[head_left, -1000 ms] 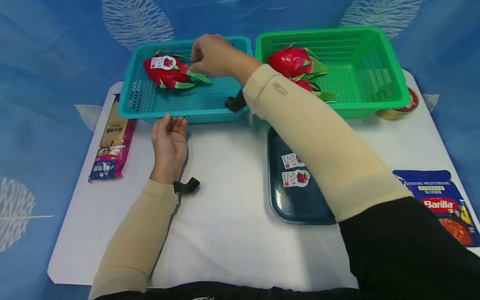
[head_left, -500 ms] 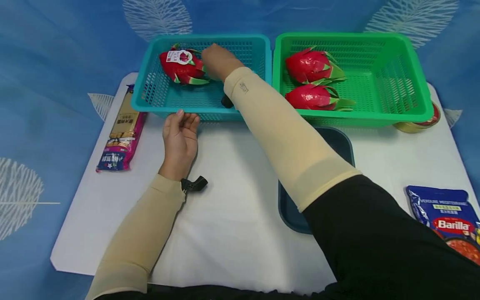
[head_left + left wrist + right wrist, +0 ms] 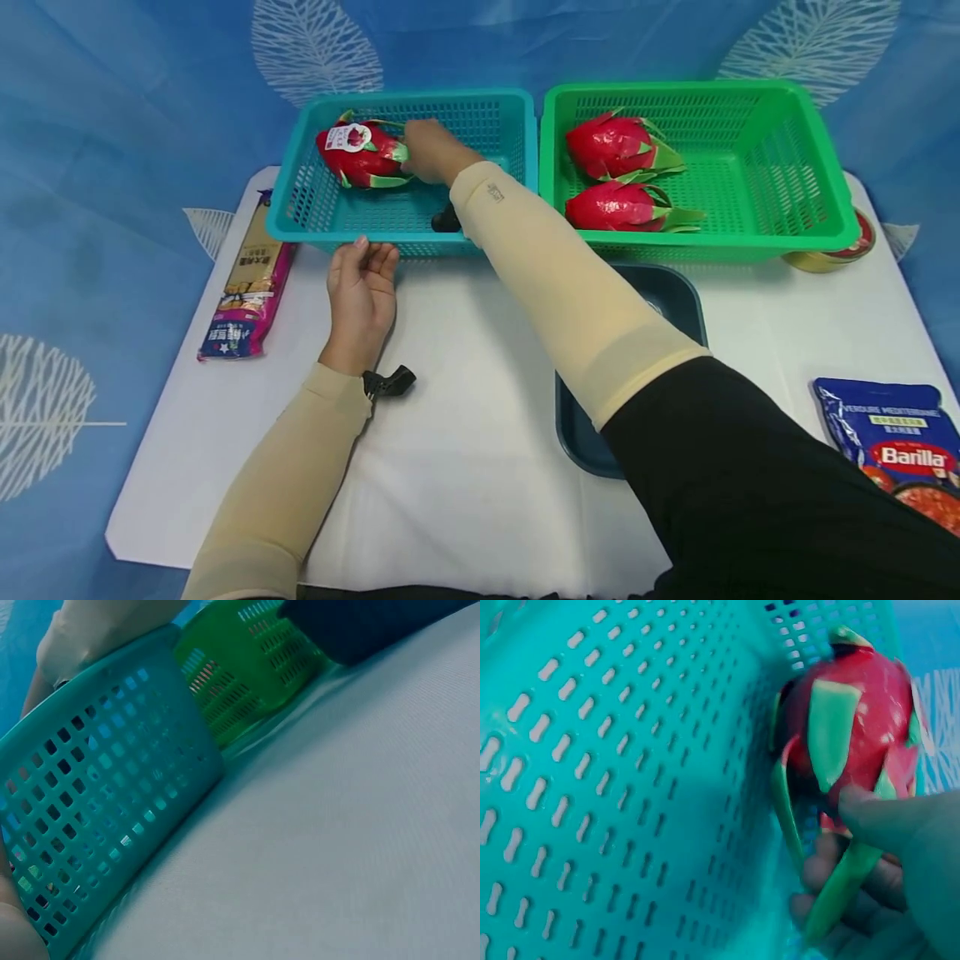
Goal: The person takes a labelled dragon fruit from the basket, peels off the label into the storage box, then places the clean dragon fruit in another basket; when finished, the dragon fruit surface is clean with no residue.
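A turquoise plastic basket (image 3: pixel 360 225) stands at the back left. In it lies a red dragon fruit (image 3: pixel 363 154) with green leaf tips and a white sticker. My right hand (image 3: pixel 438 152) reaches into this basket and pinches the fruit's leafy end; the right wrist view shows the thumb against the red skin and fingers curled beneath the leaves. My left hand (image 3: pixel 362 292) is at the basket's front wall, palm showing, fingers loosely bent and touching near the rim. In the left wrist view only part of a finger shows beside the perforated basket wall.
A green basket (image 3: pixel 780 183) with two dragon fruits (image 3: pixel 611 146) adjoins on the right. A dark blue tray (image 3: pixel 675 292) lies partly under my right arm. A pasta packet (image 3: pixel 251 283) is at left, a Barilla pouch (image 3: pixel 892 442) and a tin (image 3: pixel 832 254) at right.
My right hand has closed in on the dragon fruit's leafy end inside the turquoise basket. The fruit and my left hand keep about the same places; the head view has shifted slightly.
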{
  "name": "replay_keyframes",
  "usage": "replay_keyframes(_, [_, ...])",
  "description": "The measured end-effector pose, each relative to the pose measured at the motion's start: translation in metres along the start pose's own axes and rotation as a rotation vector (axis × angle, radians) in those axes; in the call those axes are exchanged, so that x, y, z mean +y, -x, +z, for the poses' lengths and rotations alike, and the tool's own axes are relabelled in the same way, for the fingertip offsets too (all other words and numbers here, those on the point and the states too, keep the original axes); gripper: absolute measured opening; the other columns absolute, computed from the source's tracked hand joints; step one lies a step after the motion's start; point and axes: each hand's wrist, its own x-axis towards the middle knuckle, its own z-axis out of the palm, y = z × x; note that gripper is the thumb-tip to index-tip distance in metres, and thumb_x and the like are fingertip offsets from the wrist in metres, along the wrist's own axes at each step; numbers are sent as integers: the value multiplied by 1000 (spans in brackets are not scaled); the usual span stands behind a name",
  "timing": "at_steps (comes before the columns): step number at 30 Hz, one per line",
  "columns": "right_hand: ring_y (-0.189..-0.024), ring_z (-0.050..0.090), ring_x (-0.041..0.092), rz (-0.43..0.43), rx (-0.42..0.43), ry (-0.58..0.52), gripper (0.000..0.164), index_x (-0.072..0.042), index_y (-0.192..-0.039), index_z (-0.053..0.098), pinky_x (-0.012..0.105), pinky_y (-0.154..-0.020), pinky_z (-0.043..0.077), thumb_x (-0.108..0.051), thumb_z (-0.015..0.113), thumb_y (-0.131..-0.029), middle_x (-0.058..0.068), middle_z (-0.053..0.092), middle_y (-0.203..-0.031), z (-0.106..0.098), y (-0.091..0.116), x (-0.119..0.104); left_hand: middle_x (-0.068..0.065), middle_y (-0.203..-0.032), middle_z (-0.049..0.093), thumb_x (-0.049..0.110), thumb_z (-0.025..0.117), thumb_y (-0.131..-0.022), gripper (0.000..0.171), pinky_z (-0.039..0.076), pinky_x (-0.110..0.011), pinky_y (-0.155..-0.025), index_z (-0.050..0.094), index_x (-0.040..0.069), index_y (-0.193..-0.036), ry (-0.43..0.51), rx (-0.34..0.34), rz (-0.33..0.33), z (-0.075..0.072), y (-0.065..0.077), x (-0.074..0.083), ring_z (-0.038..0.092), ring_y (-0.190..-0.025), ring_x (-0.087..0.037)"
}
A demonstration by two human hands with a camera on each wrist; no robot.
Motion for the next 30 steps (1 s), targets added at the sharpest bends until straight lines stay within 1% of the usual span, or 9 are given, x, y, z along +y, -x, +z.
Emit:
replay_keyframes(2, [-141, 45, 17, 11, 13, -78, 62, -7, -165, 26, 27, -87, 43, -29, 51, -112, 6, 36, -165, 3, -1, 1, -17, -101, 58, 4, 57, -109, 8, 58, -30, -88, 54, 0, -102, -9, -8, 1, -1, 1, -1, 65, -94, -25])
replay_keyframes(4, [-136, 47, 14, 11, 17, -132, 59, -8, -163, 30, 26, -86, 43, -29, 53, -112, 5, 38, -164, 4, -2, 4, -17, -102, 58, 4, 57, -109, 9, 58, -30, -89, 55, 1, -101, -24, -20, 9, -2, 2, -2, 65, -94, -24])
replay_keyframes(6, [-125, 49, 13, 11, 26, -184, 51, -9, -154, 38, 26, -83, 42, -29, 54, -111, 3, 39, -162, 4, 0, 5, -17, -102, 58, 4, 57, -109, 9, 58, -30, -89, 55, 0, -100, -28, -26, 13, -2, 2, -3, 65, -95, -24])
replay_keyframes(11, [-98, 43, 14, -18, 69, -300, 32, -9, -131, 45, 26, -79, 38, -30, 56, -110, 2, 49, -136, -7, 15, 4, -17, -102, 58, 4, 57, -109, 9, 58, -31, -90, 55, 0, -101, -17, -31, 12, -3, 2, -3, 65, -95, -25])
replay_keyframes(13, [-98, 43, 14, -40, 88, -336, 32, -10, -133, 45, 26, -80, 39, -29, 56, -110, 1, 49, -128, -13, 24, 5, -17, -102, 58, 4, 58, -108, 8, 58, -31, -90, 56, 0, -102, -17, -35, 16, -3, 1, -2, 65, -95, -25])
replay_keyframes(16, [-102, 44, 14, -65, 115, -374, 37, -11, -139, 45, 27, -84, 40, -31, 56, -110, 2, 48, -131, -22, 37, 10, -16, -101, 59, 4, 58, -108, 8, 58, -31, -90, 56, 0, -102, -22, -37, 22, -4, 1, -1, 65, -95, -25])
replay_keyframes(21, [-114, 47, 14, -148, 221, -351, 44, -11, -146, 48, 28, -92, 43, -33, 58, -109, 5, 49, -139, -30, 66, 19, -17, -100, 59, 3, 59, -108, 8, 59, -31, -88, 56, -1, -101, 1, -27, 9, 1, 2, 1, 65, -94, -25])
replay_keyframes(24, [-114, 51, 14, -217, 286, -350, 43, -9, -145, 52, 27, -93, 45, -30, 60, -109, 5, 54, -136, -32, 84, 21, -17, -99, 59, 2, 59, -107, 8, 59, -30, -87, 55, -1, -101, 12, -13, 2, 2, 2, 1, 65, -93, -25])
replay_keyframes(30, [-110, 58, 15, -321, 327, -541, 38, -6, -140, 56, 28, -91, 48, -21, 64, -106, 3, 63, -125, -33, 128, 24, -17, -100, 58, 4, 61, -107, 8, 59, -30, -88, 55, 0, -102, 2, 5, 5, 1, 3, -2, 66, -94, -25])
